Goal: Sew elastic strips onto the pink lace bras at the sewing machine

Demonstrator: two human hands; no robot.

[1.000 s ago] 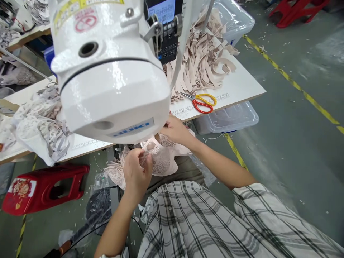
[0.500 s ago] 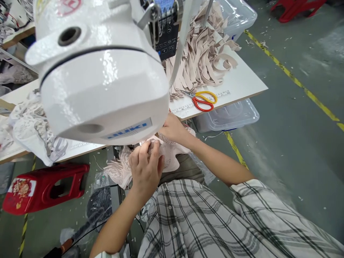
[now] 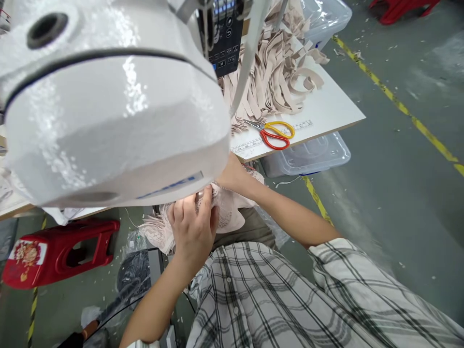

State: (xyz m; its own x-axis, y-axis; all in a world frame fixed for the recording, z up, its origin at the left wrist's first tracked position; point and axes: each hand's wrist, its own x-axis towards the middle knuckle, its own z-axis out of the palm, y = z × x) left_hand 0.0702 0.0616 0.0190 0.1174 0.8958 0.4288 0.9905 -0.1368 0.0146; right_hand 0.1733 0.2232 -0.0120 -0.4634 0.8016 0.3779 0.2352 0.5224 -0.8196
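Note:
A white sewing machine head (image 3: 119, 130) fills the upper left and hides the needle area. Below its front edge is a pale pink lace bra (image 3: 232, 220), partly draped over my lap. My left hand (image 3: 192, 224) grips the lace with bent fingers, the thumb close beside the index finger; some fingertips disappear under the machine. My right hand (image 3: 232, 173) is at the far side of the same garment, its fingers hidden behind the machine head. More pink lace layers (image 3: 157, 232) hang left of my left hand.
Scissors (image 3: 275, 135) with red and yellow handles lie on the white table (image 3: 337, 104), beside a heap of beige fabric strips (image 3: 271, 82). A clear plastic box (image 3: 311, 154) sits under the table edge. A red stool (image 3: 61, 251) stands at left; a control panel (image 3: 230, 43) is behind the machine.
The machine head looks larger and nearer as my view has shifted, covering more of my right hand and the white garments at left. My left hand has shifted slightly left on the lace.

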